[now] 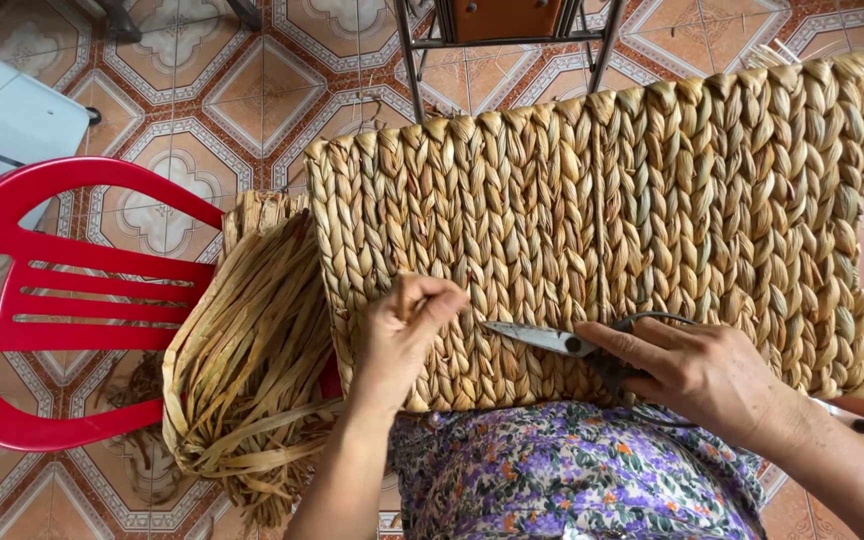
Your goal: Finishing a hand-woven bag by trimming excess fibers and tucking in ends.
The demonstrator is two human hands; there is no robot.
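The work looked to be at the trimming stage; the left hand (404, 335) pinched a stray fibre end on the woven basket (632, 230), fingers closed narrow around it; the right hand (697, 370) held small scissors (552, 340), blades nearly shut and pointing toward that pinch; the next move would likely call for a close snip without nicking the braid. The basket lay across the person's lap, thick straw-coloured plaits in tidy rows; a bundle of loose straw (247, 370) sat beside it, by a red plastic chair (62, 300).

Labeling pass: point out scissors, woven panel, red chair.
scissors (542, 338), head view, on the blade.
woven panel (652, 200), head view, on the bare braided face.
red chair (82, 275), head view, on a backrest slat.
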